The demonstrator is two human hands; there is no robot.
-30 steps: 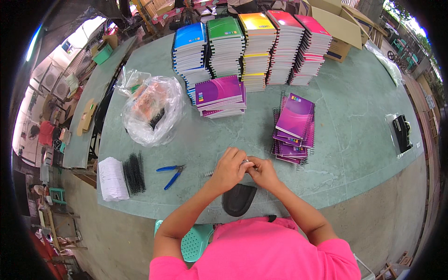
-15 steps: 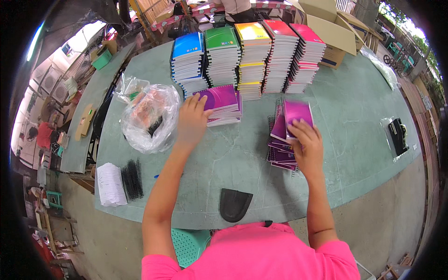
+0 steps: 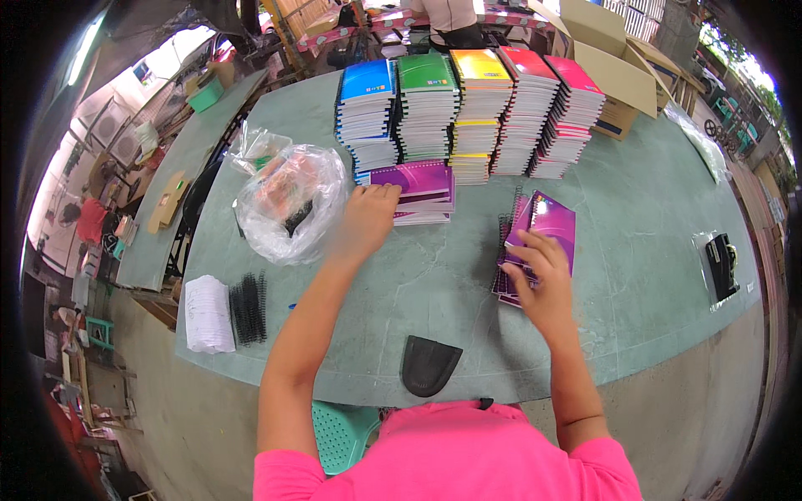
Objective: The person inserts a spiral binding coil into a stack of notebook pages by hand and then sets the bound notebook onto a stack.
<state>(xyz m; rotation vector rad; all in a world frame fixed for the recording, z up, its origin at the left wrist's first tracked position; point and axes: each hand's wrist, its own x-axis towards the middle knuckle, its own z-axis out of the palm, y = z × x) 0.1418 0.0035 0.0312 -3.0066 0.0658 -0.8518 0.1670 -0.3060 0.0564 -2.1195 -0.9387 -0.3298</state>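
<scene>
Near the middle of the frame, the left hand (image 3: 368, 217) lies with fingers extended and flat on the left edge of a low pile of purple-covered spiral notebooks (image 3: 418, 190). To its right, the right hand (image 3: 539, 280) rests with fingers loosely spread on a second, slanted stack of purple spiral notebooks (image 3: 547, 225), its wire binding along the left edge; neither hand grips anything. Both purple stacks sit on the pale green tabletop (image 3: 643, 209). Behind them, upper centre, stand five tall piles of notebooks (image 3: 468, 108), topped blue, green, yellow, red and pink. An open brown cardboard box (image 3: 614, 71) sits upper right. A clear plastic bag (image 3: 288, 204) bulges at left. A bundle of black spiral wires (image 3: 248, 307) lies lower left, beside a white stack (image 3: 207, 314).
</scene>
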